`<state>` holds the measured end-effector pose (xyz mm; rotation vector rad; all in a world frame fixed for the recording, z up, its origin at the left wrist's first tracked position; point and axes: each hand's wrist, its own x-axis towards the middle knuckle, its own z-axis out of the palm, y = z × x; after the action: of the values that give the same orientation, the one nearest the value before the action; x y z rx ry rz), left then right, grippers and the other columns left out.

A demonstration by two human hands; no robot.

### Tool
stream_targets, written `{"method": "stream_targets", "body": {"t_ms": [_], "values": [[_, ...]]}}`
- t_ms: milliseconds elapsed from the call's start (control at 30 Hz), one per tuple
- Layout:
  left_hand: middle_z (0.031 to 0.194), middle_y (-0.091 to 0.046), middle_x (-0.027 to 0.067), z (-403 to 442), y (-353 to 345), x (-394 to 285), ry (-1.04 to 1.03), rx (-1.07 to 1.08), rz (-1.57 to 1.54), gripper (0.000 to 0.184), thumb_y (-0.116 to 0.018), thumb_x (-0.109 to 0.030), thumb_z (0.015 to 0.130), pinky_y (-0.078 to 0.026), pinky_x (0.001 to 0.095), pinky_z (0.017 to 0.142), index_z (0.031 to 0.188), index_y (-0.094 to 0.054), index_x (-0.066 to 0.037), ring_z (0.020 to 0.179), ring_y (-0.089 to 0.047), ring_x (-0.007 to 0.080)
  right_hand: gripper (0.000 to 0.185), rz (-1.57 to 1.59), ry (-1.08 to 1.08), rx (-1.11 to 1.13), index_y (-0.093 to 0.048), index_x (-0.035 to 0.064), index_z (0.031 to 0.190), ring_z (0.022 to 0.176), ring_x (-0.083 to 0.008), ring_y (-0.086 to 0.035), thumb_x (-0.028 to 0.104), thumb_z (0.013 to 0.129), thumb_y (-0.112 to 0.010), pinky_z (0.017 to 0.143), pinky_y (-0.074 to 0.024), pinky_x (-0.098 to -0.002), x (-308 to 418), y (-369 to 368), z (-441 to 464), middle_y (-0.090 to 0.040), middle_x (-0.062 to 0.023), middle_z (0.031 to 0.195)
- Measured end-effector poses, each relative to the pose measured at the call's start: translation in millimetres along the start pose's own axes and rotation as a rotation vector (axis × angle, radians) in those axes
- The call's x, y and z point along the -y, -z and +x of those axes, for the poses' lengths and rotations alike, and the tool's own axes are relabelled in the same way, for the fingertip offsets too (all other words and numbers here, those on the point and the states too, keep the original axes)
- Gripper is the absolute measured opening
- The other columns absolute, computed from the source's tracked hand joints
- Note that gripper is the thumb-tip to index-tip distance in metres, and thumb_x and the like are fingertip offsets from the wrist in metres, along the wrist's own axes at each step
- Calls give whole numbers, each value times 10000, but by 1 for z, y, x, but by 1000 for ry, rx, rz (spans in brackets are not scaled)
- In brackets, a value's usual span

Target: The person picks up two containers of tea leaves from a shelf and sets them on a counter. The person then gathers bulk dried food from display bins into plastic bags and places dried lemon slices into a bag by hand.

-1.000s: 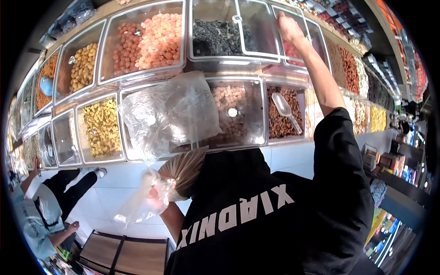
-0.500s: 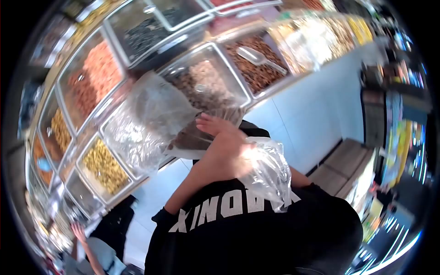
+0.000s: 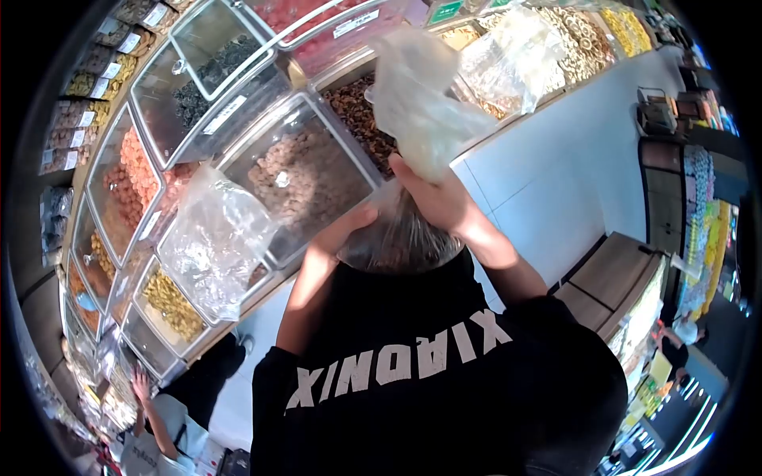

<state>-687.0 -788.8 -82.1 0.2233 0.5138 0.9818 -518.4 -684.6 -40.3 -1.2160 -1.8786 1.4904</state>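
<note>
A clear plastic bag (image 3: 401, 242) with dark brown contents hangs in front of my black shirt. My right hand (image 3: 432, 198) is closed round the bag's gathered neck, and the loose top of the bag flares upward above it. At the bag's left side, my left hand (image 3: 343, 232) grips its edge, with part of the fingers hidden. Beyond my hands are a lidded bin of pale brown pieces (image 3: 298, 170) and an open bin of dark brown pieces (image 3: 357, 119), partly covered by the bag's top.
Another clear plastic bag (image 3: 218, 242) lies over the bins at left. Bins of yellow pieces (image 3: 171, 301), orange pieces (image 3: 135, 174) and black pieces (image 3: 210, 79) line the counter. Another bag (image 3: 512, 59) rests at upper right. A person (image 3: 163, 432) stands at lower left.
My left arm, reaching across the front before, has drawn back to the left. My right hand has come into sight at the bag's neck, and the bag's loose top now points up, away from me.
</note>
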Motion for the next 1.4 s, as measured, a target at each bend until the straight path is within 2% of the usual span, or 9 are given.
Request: {"method": "stream_targets", "body": {"t_ms": [133,333,433,467,533,800,1067,1167,1400], "values": [[1496,-459,186,60,39,43,23,130,-290,679,-540,-371,977,-368,444,1157,1490,-366,39,1353,-482,311,362,498,-422,225,-625,-27,1211,960,-137,-588,272,1009,-604,829,-492,-316,-30,45,51,-671,-66,1068],[1458,-499,194,133,37,79,-404,-77,-374,635,-471,-458,1011,-455,478,1105,1464,-430,-14,1294,-541,355,395,433,-746,700,-642,17,1168,818,-148,-652,345,950,-681,743,-517,-277,-70,81,139,-699,-77,954],[1480,-470,220,149,46,77,-309,-45,-341,700,-398,-565,1014,-487,502,1068,1469,-408,-33,1317,-525,371,498,153,-453,653,-664,2,1112,824,-228,-663,454,906,-684,767,-531,-368,-140,86,180,-699,-111,925],[1390,-562,215,148,60,92,-355,-335,-369,657,-386,-546,1030,-515,491,1030,1407,-475,-14,1243,-591,364,520,213,-289,774,-661,-21,1100,827,-260,-668,465,914,-668,778,-527,-384,-216,81,212,-700,-140,923],[1280,-646,214,129,50,87,-152,-823,-175,660,-369,-540,1034,-529,453,980,1361,-514,15,1154,-653,339,534,-629,23,278,-634,-55,1105,822,-312,-675,453,939,-639,758,-522,-391,-231,100,208,-693,-196,907],[1108,-717,175,84,2,81,-333,-1438,739,318,-634,-182,977,-590,354,700,1252,-619,-21,857,-738,231,357,-619,158,425,-535,-17,1120,915,-447,-646,276,944,-639,813,-524,-504,-194,173,143,-634,-258,1008],[1156,-680,147,179,72,-21,-412,-1204,2353,266,-577,-36,863,-445,448,1055,1099,-694,-72,1069,-663,296,244,-771,168,321,-510,-32,1121,895,-451,-660,102,929,-577,792,-551,-531,-227,137,150,-619,-292,983],[1091,-715,133,197,112,-35,350,-849,2493,222,-566,-62,868,-352,448,1139,1021,-723,-95,1058,-677,277,167,-833,191,356,-572,-28,1047,862,-442,-675,76,920,-544,784,-553,-532,-234,139,161,-665,-271,905],[986,-735,176,178,116,-45,196,-987,2286,173,-573,-42,821,-469,425,1030,936,-702,-39,1059,-682,318,127,-725,269,292,-612,19,931,801,-450,-653,143,912,-593,732,-517,-537,-190,171,163,-659,-251,795]]}}
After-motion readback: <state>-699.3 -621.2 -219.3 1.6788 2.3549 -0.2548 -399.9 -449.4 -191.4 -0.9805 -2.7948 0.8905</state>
